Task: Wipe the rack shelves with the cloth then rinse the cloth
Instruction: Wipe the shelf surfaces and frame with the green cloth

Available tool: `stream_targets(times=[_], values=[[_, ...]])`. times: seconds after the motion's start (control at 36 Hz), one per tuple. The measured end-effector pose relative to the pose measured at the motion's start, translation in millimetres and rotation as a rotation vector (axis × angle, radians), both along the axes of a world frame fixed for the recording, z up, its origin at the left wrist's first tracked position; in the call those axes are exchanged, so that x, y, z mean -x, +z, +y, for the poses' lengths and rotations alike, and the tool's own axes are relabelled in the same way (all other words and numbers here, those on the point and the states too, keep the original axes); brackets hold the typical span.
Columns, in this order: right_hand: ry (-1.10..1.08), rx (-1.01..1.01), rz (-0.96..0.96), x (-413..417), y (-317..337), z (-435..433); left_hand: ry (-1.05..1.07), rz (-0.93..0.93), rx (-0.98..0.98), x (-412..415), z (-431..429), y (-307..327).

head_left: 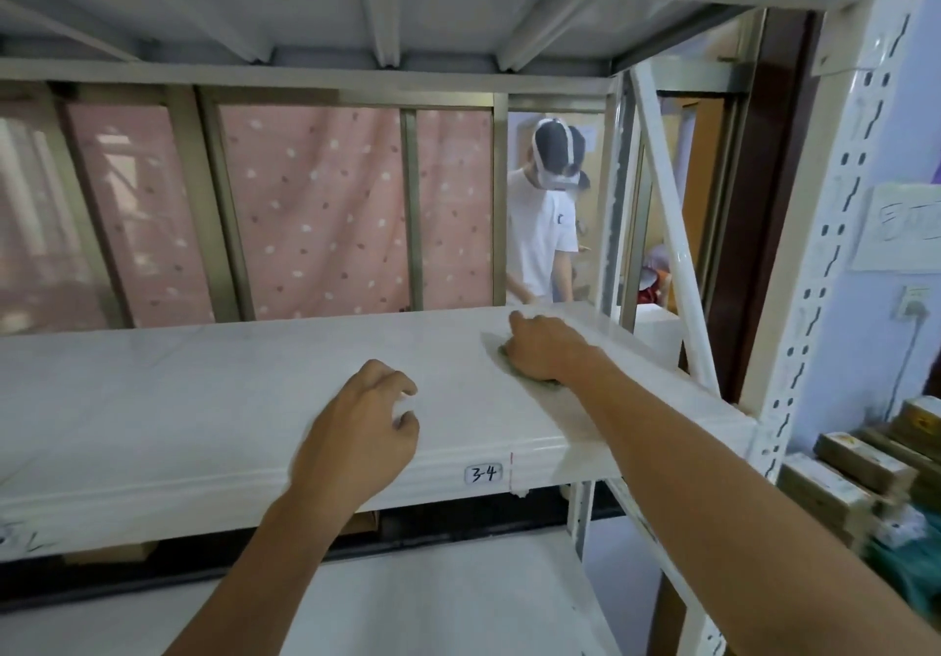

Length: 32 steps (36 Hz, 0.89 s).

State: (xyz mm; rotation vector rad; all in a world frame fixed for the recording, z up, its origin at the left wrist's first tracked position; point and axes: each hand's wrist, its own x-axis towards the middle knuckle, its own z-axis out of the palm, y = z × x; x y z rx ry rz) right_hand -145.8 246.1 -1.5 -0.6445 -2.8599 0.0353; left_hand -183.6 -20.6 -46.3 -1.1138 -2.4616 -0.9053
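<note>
Nearest you, the lower shelf (448,599) lies bare and white below your forearms, one of the levels left for the cloth as far as this view shows. Just above it, your left hand (364,431) rests at the front lip of the middle shelf (203,401), close to the "3-4" label (483,473). Its fingers (394,385) are curled loosely and grasp nothing; the hand looks set there to steady you while the other arm reaches in.

Farther in and to the right, your right hand (547,350) lies palm-down on the cloth (514,355), pressing it flat to the shelf near the right end, close to the white brace (672,243). Those fingers are spread over the cloth, not clenched round it, which suits a wiping stroke. Only a greenish edge of the cloth shows under the hand, so you cannot tell its long axis. The shelf itself runs left to right across your view, and your forearm points away from you towards its back edge.

Beyond the rack stand the pink curtain (315,207) and another person (542,228) in a doorway. Rinsing is not yet begun.
</note>
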Motion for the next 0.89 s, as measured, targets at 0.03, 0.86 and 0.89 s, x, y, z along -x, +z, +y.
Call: stream_targets(times=[0.03,0.86,0.89], values=[[0.067,-0.004,0.004,6,-1,-19,0.005,0.004,-0.013,0,0,-1],[-0.279,0.078,0.033,-41,-4,138,0.082,0.106,-0.324,15,1,-4],[-0.283,0.065,0.029,-39,-4,142,0.083,0.1,-0.301,13,1,-4]])
